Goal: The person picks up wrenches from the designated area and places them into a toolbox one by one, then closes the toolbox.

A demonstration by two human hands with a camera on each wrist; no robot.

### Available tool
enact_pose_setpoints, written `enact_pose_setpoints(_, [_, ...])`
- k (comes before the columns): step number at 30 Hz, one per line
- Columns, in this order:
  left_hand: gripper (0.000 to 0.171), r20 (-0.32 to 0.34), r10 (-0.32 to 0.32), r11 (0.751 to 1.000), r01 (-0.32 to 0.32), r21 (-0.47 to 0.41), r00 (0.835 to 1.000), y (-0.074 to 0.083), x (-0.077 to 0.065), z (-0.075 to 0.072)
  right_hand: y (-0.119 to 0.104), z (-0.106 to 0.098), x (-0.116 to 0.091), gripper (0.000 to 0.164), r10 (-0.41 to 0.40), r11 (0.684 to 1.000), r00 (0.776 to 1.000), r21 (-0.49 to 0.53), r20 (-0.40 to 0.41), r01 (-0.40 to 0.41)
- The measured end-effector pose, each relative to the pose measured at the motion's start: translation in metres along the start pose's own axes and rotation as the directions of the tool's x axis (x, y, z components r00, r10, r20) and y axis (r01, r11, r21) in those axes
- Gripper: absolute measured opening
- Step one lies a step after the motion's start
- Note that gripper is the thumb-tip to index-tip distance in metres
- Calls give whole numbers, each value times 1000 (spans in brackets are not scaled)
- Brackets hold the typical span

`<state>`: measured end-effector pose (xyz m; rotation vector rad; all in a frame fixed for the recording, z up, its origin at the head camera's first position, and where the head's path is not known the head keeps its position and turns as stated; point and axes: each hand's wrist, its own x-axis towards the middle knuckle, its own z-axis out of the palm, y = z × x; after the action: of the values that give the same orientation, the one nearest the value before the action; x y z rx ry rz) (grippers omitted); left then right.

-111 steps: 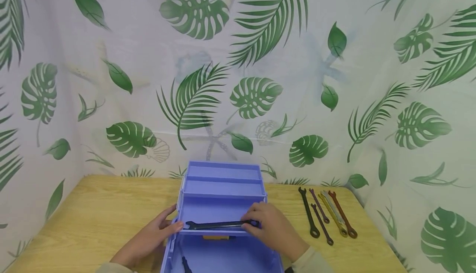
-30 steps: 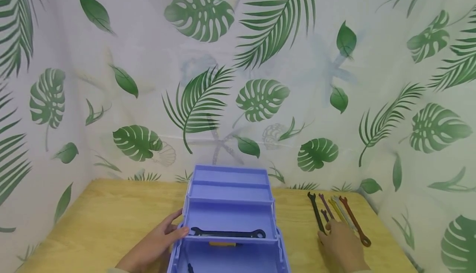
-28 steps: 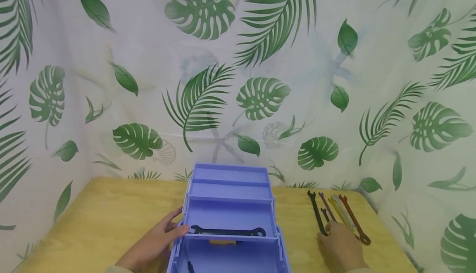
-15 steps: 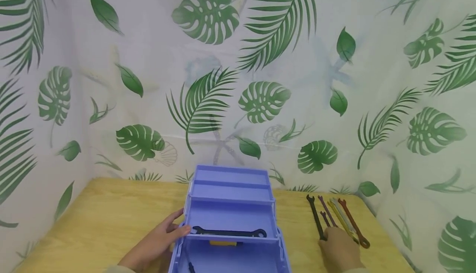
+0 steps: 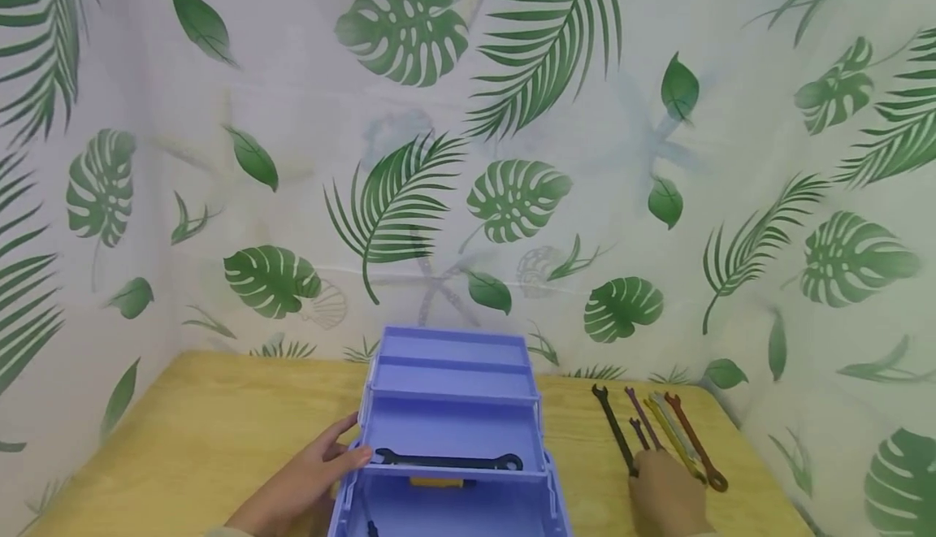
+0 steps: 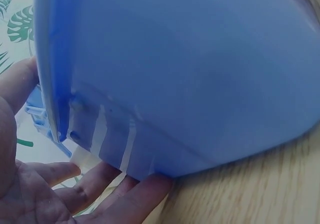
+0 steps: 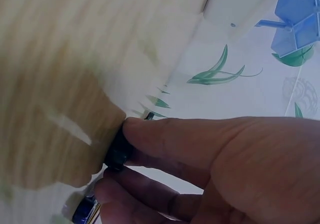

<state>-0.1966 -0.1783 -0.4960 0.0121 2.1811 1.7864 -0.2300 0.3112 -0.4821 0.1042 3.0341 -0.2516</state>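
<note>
A blue toolbox [image 5: 453, 513] stands at the table's front with its stepped trays raised. A black combination wrench [image 5: 448, 460] lies along the front tray. My left hand [image 5: 307, 472] rests at the box's left side, thumb on the tray's corner; in the left wrist view, the fingers [image 6: 135, 199] touch the side wall, fairly straight. To the right, my right hand [image 5: 669, 492] pinches the near end of another black wrench [image 5: 614, 427] between thumb and fingers. In the right wrist view that dark ring end [image 7: 118, 149] shows between the fingertips, near the tabletop.
Beside the right hand lie a purple wrench [image 5: 643, 415], a smaller purple one [image 5: 639, 433], a yellow one [image 5: 671, 437], a silver one [image 5: 676, 423] and a red one [image 5: 696, 441]. A dark thin tool [image 5: 371, 527] is inside the box. Leaf-patterned cloth [image 5: 468, 155] surrounds the wooden table [image 5: 219, 423].
My right hand has left the wrench in the tray and gone right to the row of wrenches. It now grips the black one there, whose far end has swung slightly left. The left hand stays put.
</note>
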Motion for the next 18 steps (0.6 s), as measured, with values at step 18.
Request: enact_pose_setpoints(18, [86,5,-15,1000,15,-1,1000,3,-3,1,5,3,1,20,4,994,999,107,-36,-1])
